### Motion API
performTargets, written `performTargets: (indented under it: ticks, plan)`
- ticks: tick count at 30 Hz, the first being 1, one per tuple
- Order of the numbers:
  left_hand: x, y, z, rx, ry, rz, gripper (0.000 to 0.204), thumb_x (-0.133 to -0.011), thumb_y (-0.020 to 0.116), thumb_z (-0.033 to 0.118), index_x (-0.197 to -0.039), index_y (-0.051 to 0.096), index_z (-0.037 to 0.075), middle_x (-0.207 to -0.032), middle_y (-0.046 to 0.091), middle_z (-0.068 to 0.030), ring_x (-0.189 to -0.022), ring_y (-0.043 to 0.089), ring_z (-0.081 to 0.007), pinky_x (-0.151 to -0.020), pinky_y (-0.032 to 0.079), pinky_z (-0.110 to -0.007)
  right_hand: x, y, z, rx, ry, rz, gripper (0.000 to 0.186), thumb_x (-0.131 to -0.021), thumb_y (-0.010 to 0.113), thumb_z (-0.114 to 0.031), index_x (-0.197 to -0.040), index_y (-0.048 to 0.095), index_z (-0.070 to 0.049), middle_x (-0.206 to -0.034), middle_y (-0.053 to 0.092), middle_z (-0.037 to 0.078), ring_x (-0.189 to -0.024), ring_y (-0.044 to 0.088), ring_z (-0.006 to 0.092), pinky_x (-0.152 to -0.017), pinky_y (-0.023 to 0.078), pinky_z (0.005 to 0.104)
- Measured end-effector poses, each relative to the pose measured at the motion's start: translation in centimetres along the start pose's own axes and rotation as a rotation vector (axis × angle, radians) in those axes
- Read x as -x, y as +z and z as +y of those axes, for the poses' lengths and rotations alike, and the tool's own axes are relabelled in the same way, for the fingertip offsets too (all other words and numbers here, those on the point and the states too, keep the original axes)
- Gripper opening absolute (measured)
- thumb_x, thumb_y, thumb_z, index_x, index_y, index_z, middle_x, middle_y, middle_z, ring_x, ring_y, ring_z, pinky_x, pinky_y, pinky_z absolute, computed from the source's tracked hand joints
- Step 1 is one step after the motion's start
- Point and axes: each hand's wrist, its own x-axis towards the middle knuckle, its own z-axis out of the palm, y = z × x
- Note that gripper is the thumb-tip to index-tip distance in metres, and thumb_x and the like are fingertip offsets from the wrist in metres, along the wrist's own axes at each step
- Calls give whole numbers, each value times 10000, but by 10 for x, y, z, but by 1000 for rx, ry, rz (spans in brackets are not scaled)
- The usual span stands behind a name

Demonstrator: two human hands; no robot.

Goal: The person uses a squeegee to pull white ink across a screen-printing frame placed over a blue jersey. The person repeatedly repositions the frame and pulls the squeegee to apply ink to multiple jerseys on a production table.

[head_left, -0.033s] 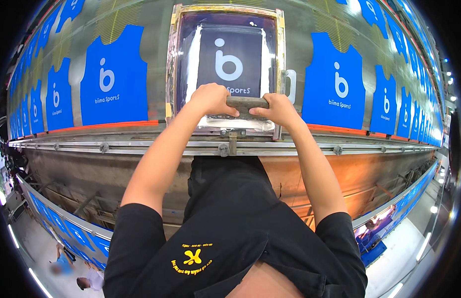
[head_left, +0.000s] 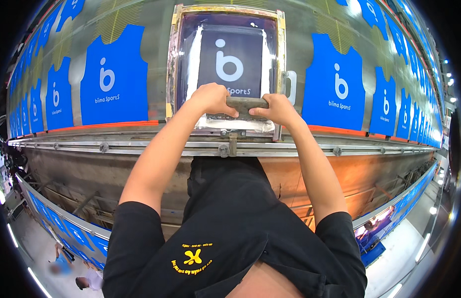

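Nearly nothing has moved since the earlier frame: left hand (head_left: 209,99) and right hand (head_left: 280,107) keep fingers closed around a grey bar (head_left: 244,103), at the near end of a framed screen (head_left: 281,44). Uneven pressure could probably smear the white paste (head_left: 192,62). Legible white lettering (head_left: 107,100) marks the blue garment pieces (head_left: 131,69); yellow lettering (head_left: 192,269), the black shirt (head_left: 138,238)

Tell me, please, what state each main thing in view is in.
Grey squeegee, held at both ends
Left hand, closed on its left end
Right hand, closed on its right end
Framed screen, lying flat
White streaks, smeared along the screen's sides
Blue panel at left, flat, printed white
Blue panel at right, flat, printed white
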Motion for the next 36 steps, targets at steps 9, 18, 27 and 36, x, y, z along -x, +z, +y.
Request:
performTargets:
  ticks: [9, 18, 27, 36]
  plan:
    - [-12, -112, -46, -6, 210, 169, 616, -737, 850, 589, -1090, 821, 85, -932, 793, -156, -924, 763, -345, -832, 587, -456, -35, -51, 37, -517, 68, 764, 366, -1032, 724, -350, -1075, 767, 11, -967, 757, 70, -878, 662, 136, -802, 529, 314]
    - [-80, -194, -67, -292, 203, 454, 444, -856, 790, 441, -1169, 779, 127, -1083, 785, -117, -1041, 739, -327, -890, 581, -472, -51, -22, 67, -887, 399, 622, 441, -1038, 717, -366, -1283, 685, -1, -919, 709, 64, -718, 628, 123, -626, 497, 292]
    - [-20, -81, -71, 0, 263, 555, 460, -829, 830, 254, -1279, 734, 250, -1224, 764, -38, -1172, 691, -317, -982, 548, -478, -36, -54, 29, -1084, 329, 560, 394, -1047, 706, -338, -1286, 669, -27, -695, 509, -37, -511, 419, 52, -459, 324, 249]
    - [108, 100, -52, 1, 450, 800, 646, -739, 855, 154, -1361, 683, 146, -1402, 689, -40, -1270, 636, -281, -1064, 487, -463, -31, -51, 7, -794, 218, 932, 402, -1028, 704, -331, -1233, 761, 10, -1259, 741, 133, -1158, 664, 241, -1053, 491, 361]
